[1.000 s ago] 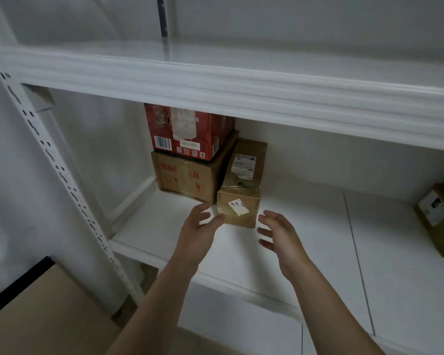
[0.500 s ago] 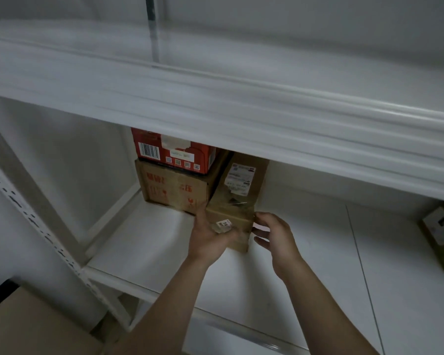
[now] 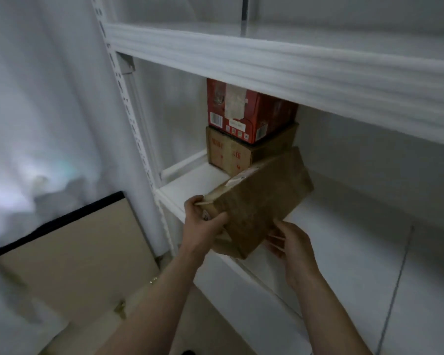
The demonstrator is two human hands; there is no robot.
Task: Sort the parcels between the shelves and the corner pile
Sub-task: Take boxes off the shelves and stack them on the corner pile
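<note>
The brown parcel (image 3: pixel 262 201) was held tilted over the front of the lower shelf (image 3: pixel 344 239), in front of the red box (image 3: pixel 244 111) stacked on a brown carton (image 3: pixel 228 152). The left hand (image 3: pixel 203 226) gripped its near end, thumb on top, and the right hand (image 3: pixel 292 244) cupped its lower side from beneath. It looked a stiff, fairly light cardboard box. Its plain faces seemed apt to slip, so edges and corners looked the surest holds.
</note>
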